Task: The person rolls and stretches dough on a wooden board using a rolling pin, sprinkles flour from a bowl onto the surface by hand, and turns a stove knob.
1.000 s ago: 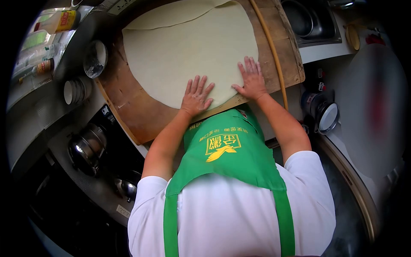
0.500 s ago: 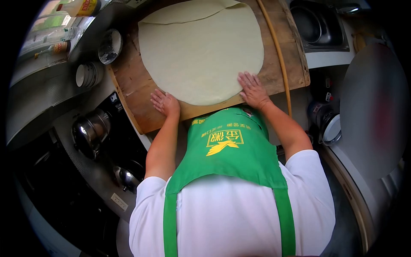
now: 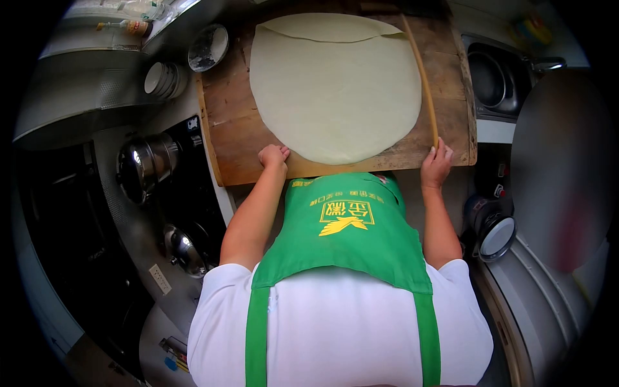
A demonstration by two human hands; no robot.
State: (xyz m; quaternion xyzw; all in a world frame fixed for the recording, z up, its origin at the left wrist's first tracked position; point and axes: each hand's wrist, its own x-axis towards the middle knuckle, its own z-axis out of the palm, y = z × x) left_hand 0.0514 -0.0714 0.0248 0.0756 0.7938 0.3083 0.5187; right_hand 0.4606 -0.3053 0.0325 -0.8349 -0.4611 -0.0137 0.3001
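Note:
A large, thin round dough sheet [image 3: 335, 97] lies on a wooden board [image 3: 225, 122], its far edge folded over toward me. My right hand [image 3: 437, 164] is closed round the near end of a long thin rolling pin [image 3: 423, 71], which lies along the sheet's right side. At the board's near edge, my left hand [image 3: 274, 156] rests with its fingers curled in, just left of the dough's lower edge. I see nothing in that fist.
A floury metal bowl [image 3: 208, 48] and stacked bowls [image 3: 161, 80] stand to the left. Lidded pots [image 3: 138, 168] sit on the stove side. A sink [image 3: 493, 77] is at the right, with a white-topped container [image 3: 498, 237] below it.
My right hand has moved right from the dough to the rolling pin and gripped its end. My left hand, spread flat before, has curled its fingers. The camera view has shifted.

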